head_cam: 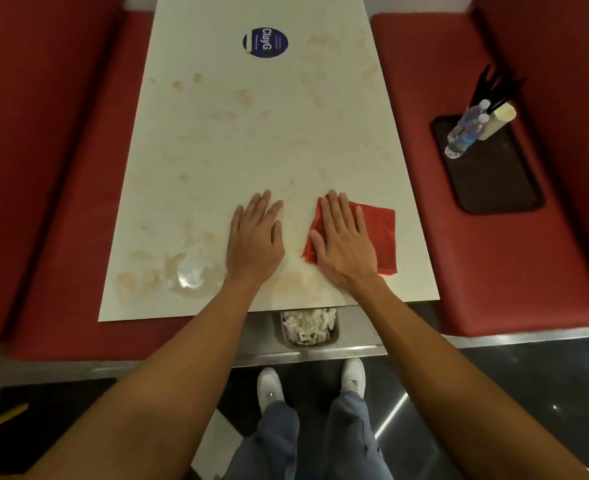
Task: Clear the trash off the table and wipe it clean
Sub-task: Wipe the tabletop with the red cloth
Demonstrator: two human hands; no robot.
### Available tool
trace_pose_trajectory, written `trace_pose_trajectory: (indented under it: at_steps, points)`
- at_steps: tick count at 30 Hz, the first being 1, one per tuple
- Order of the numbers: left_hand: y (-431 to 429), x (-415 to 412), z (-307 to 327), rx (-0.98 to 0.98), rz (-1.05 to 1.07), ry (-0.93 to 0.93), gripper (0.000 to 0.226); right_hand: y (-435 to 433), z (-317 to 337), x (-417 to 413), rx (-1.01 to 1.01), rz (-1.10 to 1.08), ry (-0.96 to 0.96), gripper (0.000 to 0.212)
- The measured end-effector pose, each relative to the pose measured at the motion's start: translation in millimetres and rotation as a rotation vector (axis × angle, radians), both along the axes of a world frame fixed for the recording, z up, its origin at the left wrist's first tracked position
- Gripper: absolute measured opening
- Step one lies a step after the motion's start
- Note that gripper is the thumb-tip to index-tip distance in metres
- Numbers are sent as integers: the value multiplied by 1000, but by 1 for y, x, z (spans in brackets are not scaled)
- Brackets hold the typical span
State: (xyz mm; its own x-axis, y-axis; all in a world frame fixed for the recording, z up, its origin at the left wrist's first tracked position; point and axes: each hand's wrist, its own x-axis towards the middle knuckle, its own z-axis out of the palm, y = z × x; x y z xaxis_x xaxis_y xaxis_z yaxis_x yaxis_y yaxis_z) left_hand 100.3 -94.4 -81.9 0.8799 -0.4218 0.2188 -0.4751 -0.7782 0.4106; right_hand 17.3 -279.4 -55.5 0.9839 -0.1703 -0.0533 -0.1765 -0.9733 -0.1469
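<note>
A long white table (pixel 251 140) runs away from me, marked with pale brown smears and a wet patch (pixel 189 275) near its front left corner. My right hand (pixel 346 240) lies flat, fingers spread, pressing on a folded red cloth (pixel 383 233) at the front right of the table. My left hand (pixel 255 237) rests flat on the bare tabletop just left of the cloth, holding nothing. A round blue sticker (pixel 265 42) sits at the far end.
Red padded benches (pixel 493 271) flank the table. On the right bench a dark tray (pixel 493 181) holds plastic bottles (pixel 462 133), black chopsticks and a pale holder. A metal bin of white scraps (pixel 308 327) sits under the table's front edge, by my feet.
</note>
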Motion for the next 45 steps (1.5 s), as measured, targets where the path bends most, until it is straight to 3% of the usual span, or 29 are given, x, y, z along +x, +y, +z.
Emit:
trace_pose_trajectory:
  at_steps: [4, 8, 10, 14, 16, 20, 22, 27, 34, 40, 42, 45]
  points:
    - [0, 2, 0, -29, 3, -6, 47, -16, 0, -43, -12, 241, 32, 67]
    - [1, 2, 0, -53, 7, 7, 46, -27, -2, -32, -46, -109, 33, 68]
    - [0, 2, 0, -50, 9, 7, 46, -3, -1, -15, -19, -167, 20, 69]
    - [0, 2, 1, -47, 5, 19, 46, 5, 3, -40, -22, 249, 40, 66]
    - [0, 3, 1, -55, 9, 21, 46, -17, 6, -54, -19, 330, 53, 67]
    - [0, 3, 0, -71, 13, 15, 46, -15, 0, -31, -31, -43, 38, 67]
    - [-1, 3, 0, -77, 11, 8, 46, 8, 1, -16, -1, -117, 34, 68]
    - [3, 3, 0, -158, 48, 26, 48, -5, 7, -56, 5, 324, 57, 69]
    - [29, 17, 3, -152, 125, 41, 45, 2, -1, 5, 14, -164, 29, 68]
    - [31, 18, 4, -114, 124, 7, 46, -4, 4, -15, 9, 333, 58, 64]
    - [32, 18, 4, -113, 122, 8, 46, -24, 3, -18, -5, 243, 53, 65]
    - [33, 19, 4, -111, 115, 10, 47, -17, 0, 12, 5, -60, 30, 66]
